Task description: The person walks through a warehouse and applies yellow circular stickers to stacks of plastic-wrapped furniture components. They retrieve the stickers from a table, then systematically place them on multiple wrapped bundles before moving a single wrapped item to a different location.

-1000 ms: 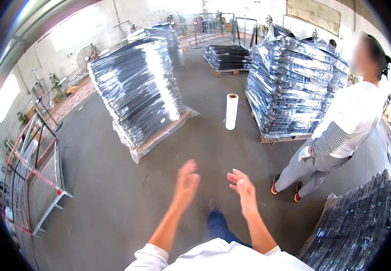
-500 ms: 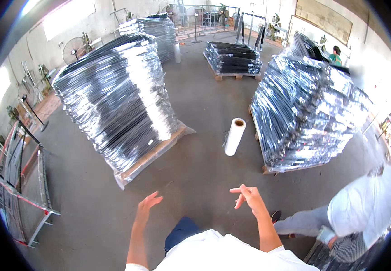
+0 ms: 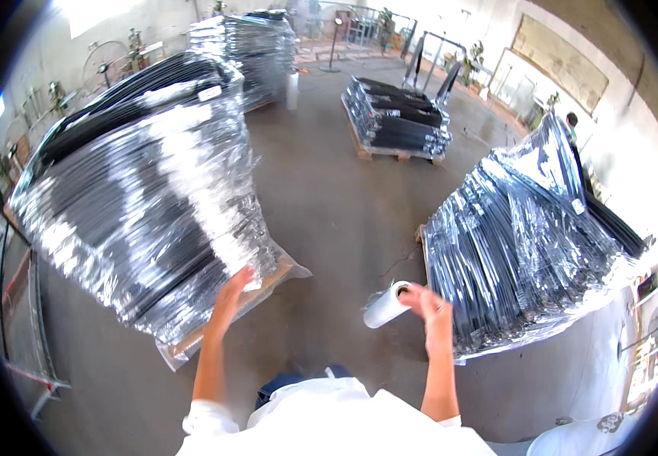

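At the near edge, the left hand (image 3: 231,296) was raised with its fingers loosely extended and nothing visible in its grasp; it overlapped the left stack (image 3: 142,197) in view, with contact impossible to tell. The right hand (image 3: 429,305) was half open, its fingers curved over the end of the white roll (image 3: 384,308), near and right of centre. Whether they touched the roll could not be told; its hollow core probably suited hooked fingers. At the near right edge showed a co-worker's white shirt (image 3: 583,438).

The left stack and the right stack (image 3: 511,251) flanked the roll, presumably spaced to leave walking room between the 2. Clear film (image 3: 196,163) bound the left stack's long dark pieces, likely so they would not slide, and the left pallet (image 3: 256,299) kept them off the floor (image 3: 321,197). Farther, a low stack (image 3: 397,121) sat on its own pallet, with a 2nd roll (image 3: 292,91) beside the far stack (image 3: 245,49).
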Tool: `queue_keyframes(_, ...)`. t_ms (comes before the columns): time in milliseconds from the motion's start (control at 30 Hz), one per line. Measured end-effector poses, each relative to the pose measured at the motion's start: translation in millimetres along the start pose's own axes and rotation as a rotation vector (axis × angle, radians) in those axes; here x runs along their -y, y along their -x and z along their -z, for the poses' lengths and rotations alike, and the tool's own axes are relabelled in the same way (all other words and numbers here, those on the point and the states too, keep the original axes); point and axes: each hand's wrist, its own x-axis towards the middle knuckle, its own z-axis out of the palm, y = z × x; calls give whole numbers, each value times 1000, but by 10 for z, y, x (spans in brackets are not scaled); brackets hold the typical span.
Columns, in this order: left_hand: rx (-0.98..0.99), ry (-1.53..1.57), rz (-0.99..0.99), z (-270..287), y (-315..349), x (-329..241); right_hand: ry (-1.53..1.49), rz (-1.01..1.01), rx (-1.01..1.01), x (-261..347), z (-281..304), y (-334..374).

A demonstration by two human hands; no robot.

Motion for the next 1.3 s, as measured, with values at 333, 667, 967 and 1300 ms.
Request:
queue_keyframes(333,694,-51,-226,-1972,-3219,70,-69,197,179,-648,-826,-3033)
queue_keyframes(667,63,126,198,-486,-5129,336,-67,-199,463,-275,-797,-6140)
queue_keyframes(967,-233,200,342,96,-7015,1177,99,-501,737,-642,-1848,-8380)
queue_keyframes(1300,7,-126,-306,475,-10972,250,-164,-28,685,28,-4185,-11071)
